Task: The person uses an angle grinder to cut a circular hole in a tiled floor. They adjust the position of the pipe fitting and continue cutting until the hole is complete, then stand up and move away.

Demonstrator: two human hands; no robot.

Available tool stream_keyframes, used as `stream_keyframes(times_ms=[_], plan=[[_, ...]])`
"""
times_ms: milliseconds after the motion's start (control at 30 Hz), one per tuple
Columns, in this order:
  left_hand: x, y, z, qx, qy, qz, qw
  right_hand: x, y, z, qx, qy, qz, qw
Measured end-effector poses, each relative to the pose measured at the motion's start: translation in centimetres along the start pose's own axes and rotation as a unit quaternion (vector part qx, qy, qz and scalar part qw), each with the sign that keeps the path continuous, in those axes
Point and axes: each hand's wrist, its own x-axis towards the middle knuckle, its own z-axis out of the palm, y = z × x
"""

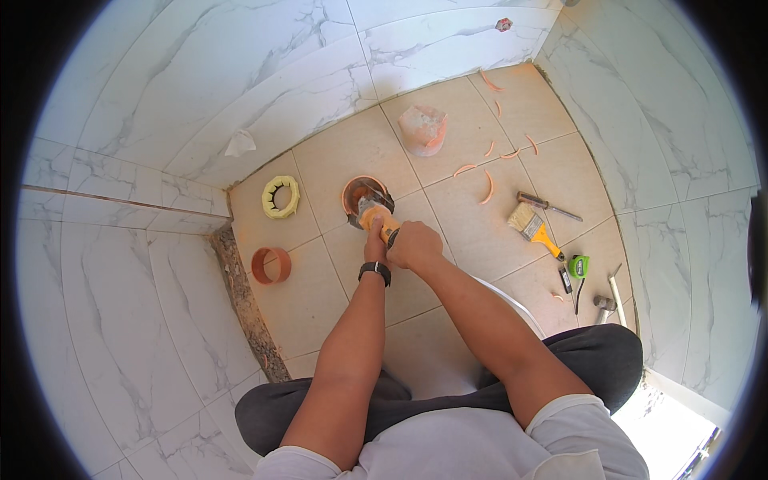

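Both my hands are closed around a yellow angle grinder (373,214), one behind the other on its body. My left hand (375,242), with a dark watch strap at the wrist, grips it from the left side. Farther back on the grinder, my right hand (417,245) wraps its rear end. The grinder's head lies at an orange pipe end (357,183) set in the tiled floor. The disc is mostly hidden by the guard and the pipe's rim, so I cannot tell how deep it sits.
A loose orange pipe ring (271,266) and a pale yellow ring (280,197) lie left. A plastic-wrapped bundle (423,130) stands beyond. Curved orange offcuts (488,186) are scattered right, near a paintbrush (536,230), screwdriver-like tool (549,206), green tape measure (578,266) and hammer (605,308). A white cord (512,302) trails rightward.
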Motion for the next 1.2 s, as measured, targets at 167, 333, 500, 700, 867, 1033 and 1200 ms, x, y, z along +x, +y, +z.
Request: stream_keyframes(times_ms=[167, 333, 500, 700, 867, 1033, 1200], plan=[[-0.1, 0.0, -0.1, 0.000, -0.008, 0.003, 1.000, 0.1, 0.0, 0.2, -0.001, -0.004, -0.002, 1.000], [0.1, 0.1, -0.2, 0.002, -0.012, 0.003, 1.000, 0.2, 0.2, 0.8, -0.010, 0.023, -0.014, 1.000], [0.3, 0.0, -0.2, -0.009, -0.023, -0.004, 1.000, 0.5, 0.4, 0.9, -0.014, 0.024, -0.011, 1.000], [0.6, 0.0, -0.3, 0.003, -0.019, -0.004, 1.000, 0.6, 0.5, 1.1, -0.014, 0.029, -0.017, 0.999], [0.7, 0.0, -0.4, 0.005, -0.017, -0.008, 1.000, 0.6, 0.4, 0.9, -0.003, 0.019, -0.014, 1.000], [0.2, 0.2, -0.1, 0.000, -0.018, -0.012, 1.000, 0.3, 0.2, 0.4, 0.004, 0.007, -0.008, 1.000], [-0.5, 0.4, 0.4, 0.006, -0.019, 0.001, 1.000, -0.1, -0.1, -0.1, 0.007, -0.009, 0.005, 1.000]])
